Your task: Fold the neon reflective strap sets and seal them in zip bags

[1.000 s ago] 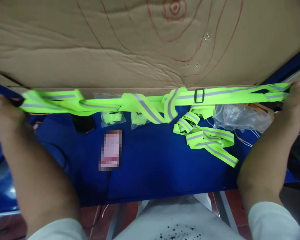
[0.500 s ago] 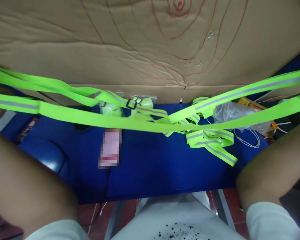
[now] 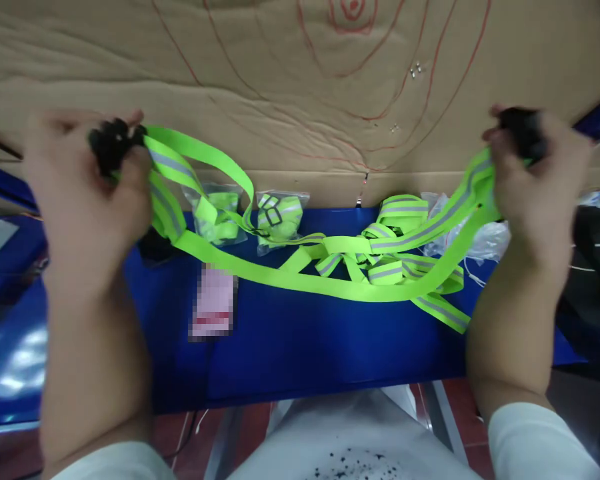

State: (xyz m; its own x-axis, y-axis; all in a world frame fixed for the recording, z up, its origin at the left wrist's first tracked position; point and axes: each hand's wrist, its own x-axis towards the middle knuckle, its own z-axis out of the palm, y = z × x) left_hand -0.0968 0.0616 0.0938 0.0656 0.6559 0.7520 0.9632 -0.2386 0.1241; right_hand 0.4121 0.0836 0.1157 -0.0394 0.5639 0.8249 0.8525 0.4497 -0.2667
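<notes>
A neon-green reflective strap (image 3: 300,280) with a grey stripe sags in loops between my two raised hands. My left hand (image 3: 95,180) is closed around one end of it, where black buckle parts (image 3: 111,143) stick out between thumb and fingers. At the other end, my right hand (image 3: 535,167) grips the strap together with a black buckle piece (image 3: 523,133). A dark slider (image 3: 261,232) sits on the strap near its middle. Below and behind hang or lie more green straps (image 3: 405,267), tangled on the blue table (image 3: 330,353); where they join the held one is unclear.
Two clear bags of folded green straps (image 3: 220,217) stand at the back by the brown cardboard (image 3: 280,100) with red rings. A pixelated pink item (image 3: 214,303) lies left of centre. Crumpled clear plastic (image 3: 485,237) and white cords are at the right.
Both hands have come inward into view from the far left and right edges. The strap, stretched nearly taut before, now droops in slack loops. The bags behind show more fully.
</notes>
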